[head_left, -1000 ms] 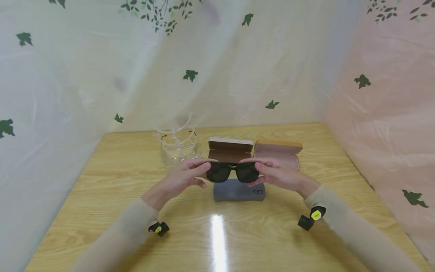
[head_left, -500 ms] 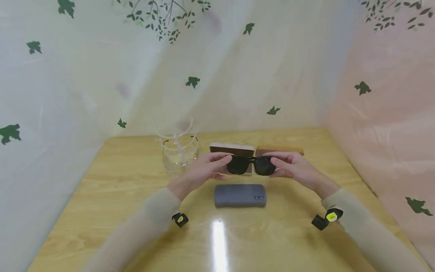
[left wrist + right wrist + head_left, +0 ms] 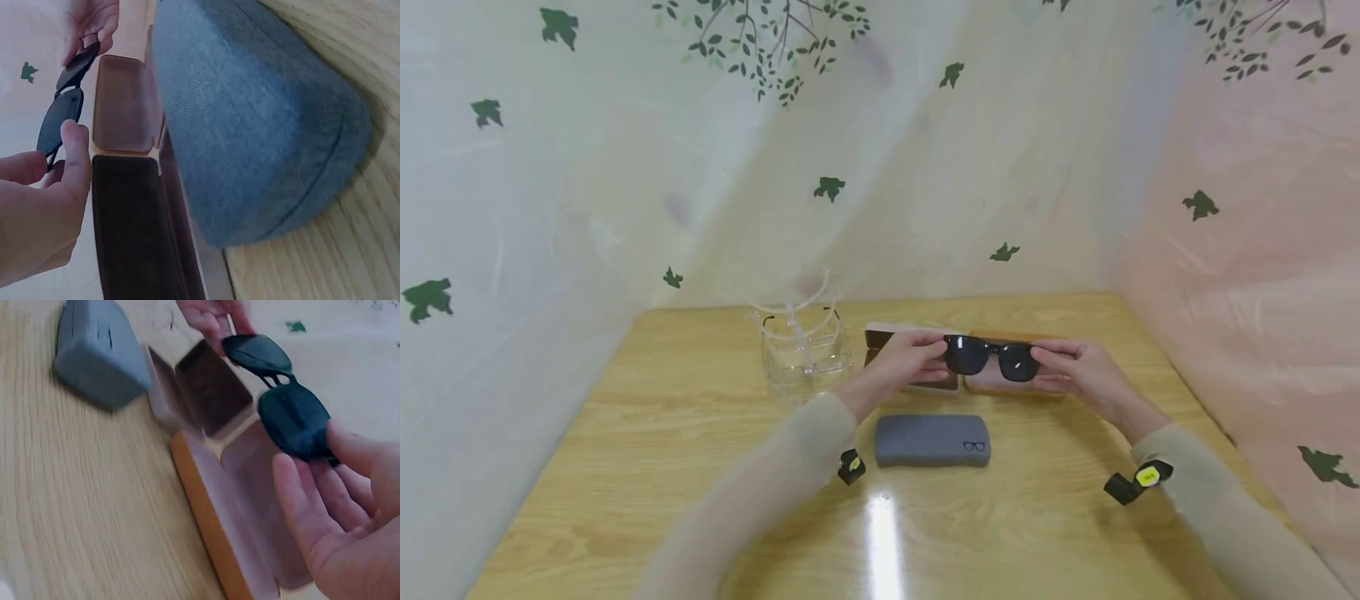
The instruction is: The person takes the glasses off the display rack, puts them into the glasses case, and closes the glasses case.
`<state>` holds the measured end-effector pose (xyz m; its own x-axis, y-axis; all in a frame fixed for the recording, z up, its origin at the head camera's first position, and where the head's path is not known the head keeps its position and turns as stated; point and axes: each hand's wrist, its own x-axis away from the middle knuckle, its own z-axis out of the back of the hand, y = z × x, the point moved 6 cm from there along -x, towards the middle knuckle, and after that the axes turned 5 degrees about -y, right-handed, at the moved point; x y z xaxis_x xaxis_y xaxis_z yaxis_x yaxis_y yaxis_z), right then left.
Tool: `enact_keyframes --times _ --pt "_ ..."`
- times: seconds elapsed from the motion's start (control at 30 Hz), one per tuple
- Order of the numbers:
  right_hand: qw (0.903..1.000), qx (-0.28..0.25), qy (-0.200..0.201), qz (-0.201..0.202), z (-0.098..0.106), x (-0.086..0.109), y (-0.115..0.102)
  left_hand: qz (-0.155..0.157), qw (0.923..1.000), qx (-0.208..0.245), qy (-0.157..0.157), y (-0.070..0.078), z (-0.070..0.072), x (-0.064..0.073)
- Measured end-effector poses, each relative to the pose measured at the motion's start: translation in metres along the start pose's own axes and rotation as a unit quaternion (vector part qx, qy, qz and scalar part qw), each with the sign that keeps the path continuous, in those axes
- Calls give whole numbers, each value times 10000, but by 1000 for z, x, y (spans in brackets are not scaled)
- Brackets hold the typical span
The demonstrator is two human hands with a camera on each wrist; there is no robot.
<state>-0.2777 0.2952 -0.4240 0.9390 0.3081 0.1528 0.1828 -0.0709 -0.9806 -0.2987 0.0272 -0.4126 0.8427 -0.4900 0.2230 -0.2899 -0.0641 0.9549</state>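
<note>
Black sunglasses (image 3: pixel 992 357) are held up between both hands, lenses toward the head camera. My left hand (image 3: pixel 910 362) pinches one end of the frame between thumb and fingers, as the left wrist view also shows. At the other end my right hand (image 3: pixel 1086 379) grips the frame the same way; in the right wrist view its thumb lies by the dark lens (image 3: pixel 290 419). Behind the sunglasses stands an opened orange glasses case (image 3: pixel 209 515) with a pinkish lining. Left of it is another opened case (image 3: pixel 134 231) with a dark brown lining, partly hidden by my left hand.
A closed grey-blue glasses case (image 3: pixel 932 440) lies nearer on the wooden table (image 3: pixel 700 467). At the back left, a clear display stand (image 3: pixel 797 333) carries wire-framed eyeglasses (image 3: pixel 829 364). A patterned curtain (image 3: pixel 737 183) encloses the back and sides.
Both hands have carried the sunglasses rightward and slightly up, from above the grey-blue case to in front of the orange case. The head view has tilted slightly upward.
</note>
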Motion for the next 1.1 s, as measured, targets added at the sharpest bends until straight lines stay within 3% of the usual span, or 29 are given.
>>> enact_keyframes --times 0.23,0.4,0.53,0.67,1.1 --pt "9991 394 -115 -85 20 2 10 199 9987 -449 144 -8 -16 -14" --pt "9997 147 63 -188 32 3 16 244 9973 -691 21 -13 -31 -20" --pt "9997 -35 141 -201 41 2 22 391 9979 -512 -40 -16 -39 -24" --pt "9995 197 194 -124 50 2 26 485 9980 -371 -142 -20 -46 -27" --pt "9977 403 495 -240 63 -4 31 745 9968 -5 -303 -33 -51 -40"
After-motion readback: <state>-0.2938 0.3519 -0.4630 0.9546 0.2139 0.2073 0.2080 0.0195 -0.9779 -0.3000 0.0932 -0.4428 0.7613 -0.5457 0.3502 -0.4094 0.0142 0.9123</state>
